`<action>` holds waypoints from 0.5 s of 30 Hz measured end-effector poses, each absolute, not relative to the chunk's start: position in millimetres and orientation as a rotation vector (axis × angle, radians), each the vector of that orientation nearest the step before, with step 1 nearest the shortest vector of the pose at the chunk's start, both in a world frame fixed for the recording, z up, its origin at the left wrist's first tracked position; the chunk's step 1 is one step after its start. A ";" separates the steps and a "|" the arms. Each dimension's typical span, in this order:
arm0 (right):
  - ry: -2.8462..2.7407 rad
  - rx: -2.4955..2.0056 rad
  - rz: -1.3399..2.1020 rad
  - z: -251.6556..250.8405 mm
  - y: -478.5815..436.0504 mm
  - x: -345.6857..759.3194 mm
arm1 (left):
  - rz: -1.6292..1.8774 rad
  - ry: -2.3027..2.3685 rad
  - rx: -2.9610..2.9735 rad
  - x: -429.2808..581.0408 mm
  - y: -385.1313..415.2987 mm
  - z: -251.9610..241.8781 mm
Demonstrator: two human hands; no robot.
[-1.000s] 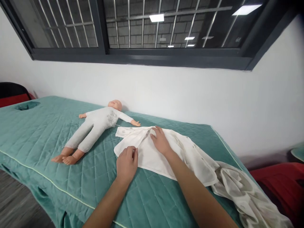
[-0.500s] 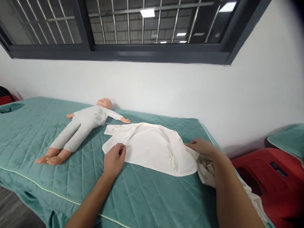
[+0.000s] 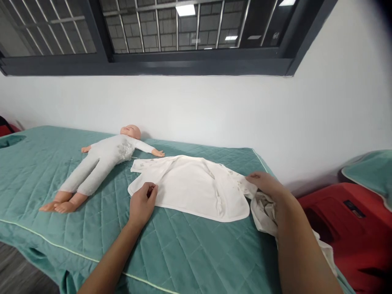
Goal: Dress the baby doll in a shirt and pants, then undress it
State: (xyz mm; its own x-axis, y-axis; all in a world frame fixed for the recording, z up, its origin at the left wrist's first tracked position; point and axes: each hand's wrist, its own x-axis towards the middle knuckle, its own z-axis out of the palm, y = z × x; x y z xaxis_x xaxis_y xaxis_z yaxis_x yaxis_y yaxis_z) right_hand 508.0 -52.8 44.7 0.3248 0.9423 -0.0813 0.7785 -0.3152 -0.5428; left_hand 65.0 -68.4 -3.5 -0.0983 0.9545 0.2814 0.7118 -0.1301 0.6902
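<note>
A white baby shirt (image 3: 190, 188) with small printed figures on its sleeves lies spread open on the green quilted cover (image 3: 183, 253). My left hand (image 3: 143, 204) is closed at the shirt's lower left edge, thumb and fingers pinched on the cloth. At the far end of the right sleeve, my right hand (image 3: 266, 185) pinches the cuff, holding the sleeve out to the side. Left of the shirt a baby doll (image 3: 107, 153) in a pale grey-white body lies on its back, arms spread. One doll hand is near the shirt's left sleeve.
Crumpled off-white cloth (image 3: 265, 212) lies under and beside my right forearm. Past the bed's right edge stands a red plastic stool (image 3: 346, 228), with green fabric (image 3: 370, 173) behind it. A white wall and a barred window (image 3: 171, 65) rise behind the bed.
My right hand has drawn the right sleeve outward, so it now lies extended from the shirt body. My left hand stays at the lower left edge. The view has shifted slightly.
</note>
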 end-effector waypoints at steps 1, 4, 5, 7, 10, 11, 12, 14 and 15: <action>-1.457 -2.201 0.479 43.0 -50.0 509.3 | 1.071 1.822 1.852 64.7 -68.3 -3.6; -1.354 -2.204 0.322 39.1 -45.2 508.2 | 1.066 1.820 1.833 64.3 -68.4 -3.3; -1.357 -2.200 0.305 38.1 -44.7 506.4 | 1.064 1.819 1.828 64.3 -68.5 -2.9; -1.362 -2.199 0.281 36.7 -45.1 502.3 | 1.063 1.815 1.820 64.6 -68.7 -2.1; -1.306 -2.241 0.196 35.6 -46.4 498.2 | 1.055 1.809 1.816 65.2 -69.0 -1.0; -1.283 -2.263 0.170 35.4 -46.6 497.8 | 1.049 1.809 1.817 65.3 -69.1 -0.7; -1.266 -2.286 0.152 35.0 -46.6 497.8 | 1.046 1.810 1.817 65.4 -69.1 -0.5; -1.255 -2.328 0.149 33.6 -46.1 499.1 | 1.046 1.809 1.818 65.4 -69.3 -0.2; -1.254 -2.347 0.161 32.7 -45.8 500.2 | 1.046 1.808 1.817 65.3 -69.4 -0.1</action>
